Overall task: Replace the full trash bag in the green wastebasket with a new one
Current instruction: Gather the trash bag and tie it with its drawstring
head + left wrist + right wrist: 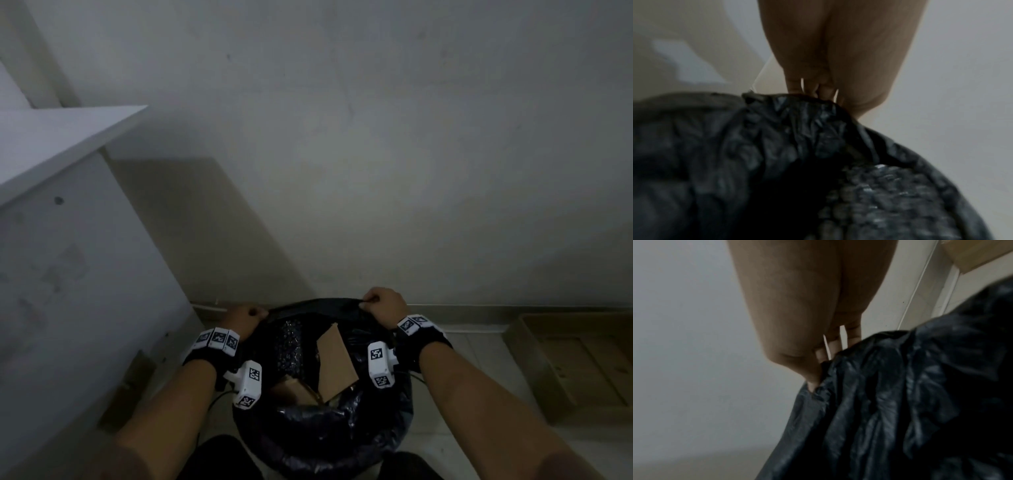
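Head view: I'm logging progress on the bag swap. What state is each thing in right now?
Black trash bag: open, full, still in the wastebasket.
Left hand: grips the bag's far rim.
Right hand: grips the far rim too.
Cardboard piece: sticks up inside the bag.
Cardboard box: open, on the floor.

The trash bag point(329, 442) stands by the wall point(342, 137); cardboard point(337, 363) lies in it, a box point(575, 363) right of it.

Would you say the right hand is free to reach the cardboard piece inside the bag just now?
Probably not: the right hand grips the bag's far rim, though the cardboard lies uncovered below.
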